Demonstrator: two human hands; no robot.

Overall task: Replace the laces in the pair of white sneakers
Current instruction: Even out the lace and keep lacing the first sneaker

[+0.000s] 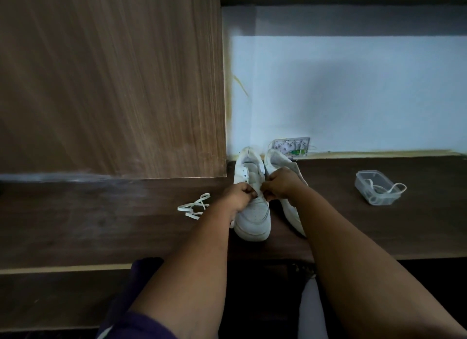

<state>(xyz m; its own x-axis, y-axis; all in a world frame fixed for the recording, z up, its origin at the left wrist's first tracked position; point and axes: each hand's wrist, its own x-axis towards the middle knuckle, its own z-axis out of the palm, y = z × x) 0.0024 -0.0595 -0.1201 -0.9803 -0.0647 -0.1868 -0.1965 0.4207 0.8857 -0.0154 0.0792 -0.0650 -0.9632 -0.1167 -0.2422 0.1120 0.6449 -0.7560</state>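
While both hands work at the lowest eyelets, the left sneaker (pixel 252 207) stands toe toward the person on the dark wooden table (pixel 101 225), which puts the bottom holes nearest and easiest to reach. The left hand (pixel 240 194) and the right hand (pixel 278 187) meet over the front of the tongue, each with its fingers curled tight. The grip on each side looks like a narrow pinch on something small, most likely a lace end or the eyelet edge, but the fingers hide it and I cannot tell for certain. The upper eyelets of this shoe show bare, so its threading seems to be just starting.

The right sneaker (pixel 285 166) stands just beside the first, touching or nearly so, partly covered by the right forearm; parked there, it waits its turn within easy reach. A loose white lace (pixel 194 206) lies in a tangle on the table to the left of the shoes, near the left wrist, probably set aside out of the working space. Well apart on the right, a clear plastic tub (pixel 374 190) holds another lace (pixel 389 188) that loops over its rim, kept together so it does not stray. Behind the shoes, a small wall plate (pixel 293 146) sits low on the pale wall.
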